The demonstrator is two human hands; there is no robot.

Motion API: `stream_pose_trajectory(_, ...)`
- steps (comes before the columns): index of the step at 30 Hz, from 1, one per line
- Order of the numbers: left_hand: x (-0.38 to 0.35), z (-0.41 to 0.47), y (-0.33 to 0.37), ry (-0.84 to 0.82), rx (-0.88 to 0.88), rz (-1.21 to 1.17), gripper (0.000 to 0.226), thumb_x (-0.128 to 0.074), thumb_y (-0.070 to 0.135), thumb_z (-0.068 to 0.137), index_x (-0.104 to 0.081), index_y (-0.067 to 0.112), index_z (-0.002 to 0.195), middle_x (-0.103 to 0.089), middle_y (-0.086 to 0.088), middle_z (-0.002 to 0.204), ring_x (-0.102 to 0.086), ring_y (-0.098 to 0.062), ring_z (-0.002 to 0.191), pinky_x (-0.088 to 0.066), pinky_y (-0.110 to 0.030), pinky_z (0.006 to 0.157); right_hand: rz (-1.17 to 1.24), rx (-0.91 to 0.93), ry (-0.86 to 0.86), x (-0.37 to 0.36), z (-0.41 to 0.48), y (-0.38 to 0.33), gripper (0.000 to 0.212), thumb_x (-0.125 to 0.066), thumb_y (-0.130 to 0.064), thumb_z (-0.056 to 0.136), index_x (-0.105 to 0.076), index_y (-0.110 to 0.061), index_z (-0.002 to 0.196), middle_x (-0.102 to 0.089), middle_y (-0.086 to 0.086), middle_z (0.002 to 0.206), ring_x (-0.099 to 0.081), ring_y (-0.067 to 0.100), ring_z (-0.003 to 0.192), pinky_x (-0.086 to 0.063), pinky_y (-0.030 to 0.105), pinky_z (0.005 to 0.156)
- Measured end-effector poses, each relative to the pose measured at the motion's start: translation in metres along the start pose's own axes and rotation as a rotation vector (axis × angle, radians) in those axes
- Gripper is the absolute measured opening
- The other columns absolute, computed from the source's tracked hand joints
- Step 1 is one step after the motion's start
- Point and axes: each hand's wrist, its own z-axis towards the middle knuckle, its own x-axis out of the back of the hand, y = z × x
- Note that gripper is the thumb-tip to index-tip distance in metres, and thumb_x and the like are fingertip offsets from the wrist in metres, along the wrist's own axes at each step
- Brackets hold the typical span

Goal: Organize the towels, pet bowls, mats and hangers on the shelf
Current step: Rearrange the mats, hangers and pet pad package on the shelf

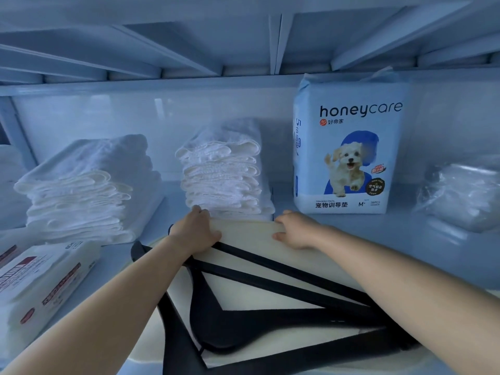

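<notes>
On the shelf [405,239], the left towel stack [81,185] and centre towel stack [224,171] sit side by side, a training-pad pack [349,147] standing to their right and a wrapped bundle [465,193] far right; nearer, hangers [270,293] lie on a mat [249,234] before the centre stack; packets [40,280] lie near left

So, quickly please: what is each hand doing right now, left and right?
Left hand: grips the far edge of the cream mat.
Right hand: grips the same edge.
</notes>
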Motion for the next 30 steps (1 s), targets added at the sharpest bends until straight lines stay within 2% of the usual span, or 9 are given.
stream_pose_trajectory(3,-0.001,0.003,-0.004,-0.020,0.019,-0.018,0.054,-0.053,0.046,0.080,-0.047,0.011,0.120,-0.051,-0.002,0.111,-0.053,-0.022,0.098,-0.046,-0.034,0.081,0.001,0.011,0.007,0.000,-0.001,0.001,0.042,-0.051,-0.039,0.092,-0.052,-0.013,0.125,-0.046,0.008,0.120,-0.049,0.025,0.110,-0.040,0.032,0.091)
stream_pose_trajectory(5,0.000,0.003,-0.006,-0.022,0.009,-0.003,0.048,-0.052,0.047,0.080,-0.049,0.012,0.113,-0.048,0.001,0.098,-0.050,-0.018,0.089,-0.043,-0.031,0.075,0.011,0.022,0.007,0.000,-0.003,0.002,0.041,-0.052,-0.039,0.092,-0.053,-0.014,0.125,-0.047,0.007,0.119,-0.050,0.024,0.108,-0.041,0.032,0.089)
stream_pose_trajectory(10,-0.001,-0.001,-0.006,0.008,0.001,0.050,0.033,-0.049,0.048,0.082,-0.049,0.017,0.092,-0.053,-0.001,0.099,-0.048,-0.018,0.084,-0.039,-0.029,0.068,0.016,0.026,-0.013,0.003,-0.005,0.005,0.042,-0.054,-0.039,0.091,-0.051,-0.019,0.128,-0.047,0.006,0.121,-0.049,0.023,0.110,-0.041,0.032,0.093)
stream_pose_trajectory(12,0.000,-0.003,-0.006,0.030,-0.004,0.059,0.038,-0.048,0.051,0.084,-0.052,0.016,0.097,-0.054,-0.003,0.107,-0.051,-0.020,0.089,-0.041,-0.030,0.070,0.023,0.026,-0.014,0.007,-0.008,0.005,0.050,-0.055,-0.040,0.090,-0.046,-0.020,0.135,-0.045,0.005,0.130,-0.047,0.022,0.118,-0.038,0.031,0.097)
stream_pose_trajectory(15,0.003,-0.008,-0.007,0.059,-0.029,0.051,0.060,-0.043,0.058,0.087,-0.046,0.015,0.129,-0.046,-0.004,0.130,-0.050,-0.022,0.115,-0.046,-0.036,0.087,0.129,0.058,0.066,0.017,-0.017,0.003,0.057,-0.057,-0.041,0.089,-0.040,-0.019,0.139,-0.040,0.000,0.141,-0.041,0.019,0.128,-0.033,0.027,0.103)
stream_pose_trajectory(17,0.007,-0.013,-0.008,0.085,-0.085,-0.005,0.063,-0.042,0.059,0.088,-0.041,0.018,0.136,-0.041,-0.001,0.138,-0.046,-0.021,0.122,-0.044,-0.037,0.094,0.218,0.108,0.113,0.025,-0.027,-0.002,0.049,-0.060,-0.040,0.088,-0.049,-0.020,0.131,-0.050,-0.004,0.132,-0.047,0.014,0.121,-0.035,0.023,0.097)
stream_pose_trajectory(22,0.020,-0.037,-0.004,-0.019,-0.329,-0.154,0.040,-0.047,0.055,0.088,-0.056,0.032,0.119,-0.050,0.009,0.130,-0.046,-0.012,0.119,-0.039,-0.030,0.100,0.309,0.223,0.014,0.037,-0.064,-0.023,0.037,-0.065,-0.048,0.081,-0.062,-0.029,0.113,-0.059,-0.023,0.100,-0.057,-0.001,0.102,-0.043,0.014,0.084)
stream_pose_trajectory(26,0.022,-0.063,0.001,-0.078,-0.500,-0.241,0.021,-0.051,0.049,0.088,-0.063,0.040,0.104,-0.056,0.022,0.109,-0.049,0.002,0.107,-0.037,-0.013,0.091,0.310,0.269,-0.040,0.032,-0.090,-0.038,0.038,-0.063,-0.058,0.076,-0.066,-0.033,0.106,-0.059,-0.027,0.097,-0.055,-0.005,0.100,-0.048,0.024,0.091)
stream_pose_trajectory(30,0.021,-0.080,-0.003,-0.088,-0.568,-0.280,0.022,-0.052,0.046,0.090,-0.065,0.036,0.104,-0.058,0.023,0.107,-0.048,0.009,0.101,-0.033,-0.005,0.081,0.235,0.295,-0.054,0.024,-0.106,-0.044,0.042,-0.066,-0.068,0.064,-0.068,-0.037,0.093,-0.063,-0.021,0.104,-0.054,-0.003,0.102,-0.047,0.028,0.092)
